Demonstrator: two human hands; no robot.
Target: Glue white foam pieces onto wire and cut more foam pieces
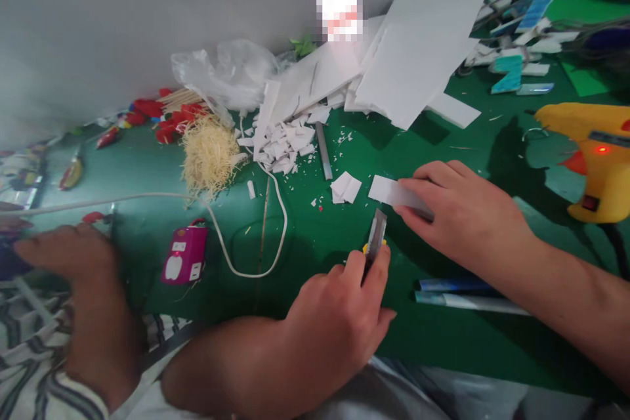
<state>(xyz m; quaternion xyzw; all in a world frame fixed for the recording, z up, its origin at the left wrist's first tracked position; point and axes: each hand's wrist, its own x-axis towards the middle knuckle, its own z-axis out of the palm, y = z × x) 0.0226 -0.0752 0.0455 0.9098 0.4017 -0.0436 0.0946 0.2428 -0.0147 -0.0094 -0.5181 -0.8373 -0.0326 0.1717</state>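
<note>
My left hand [339, 305] is closed around a box cutter [377, 231], its blade end pointing away from me over the green table. Between the thumb and fingers of my right hand [462, 210] is a white foam board strip [386, 190], its left end sticking out. The cutter's tip lies just below and left of that strip, apart from it. Small cut white pieces [346, 188] rest on the table to the left of the strip. A grey bar [323, 151] lies behind them, beside a heap of white scraps [285, 144].
White foam sheets [418, 52] are stacked at the back. A yellow glue gun [585, 157] with a lit red light stands right. Pens [457, 295] lie under my right forearm. A white cable [283, 230] loops near a magenta box [184, 254]. Another person's hand [73, 249] is left.
</note>
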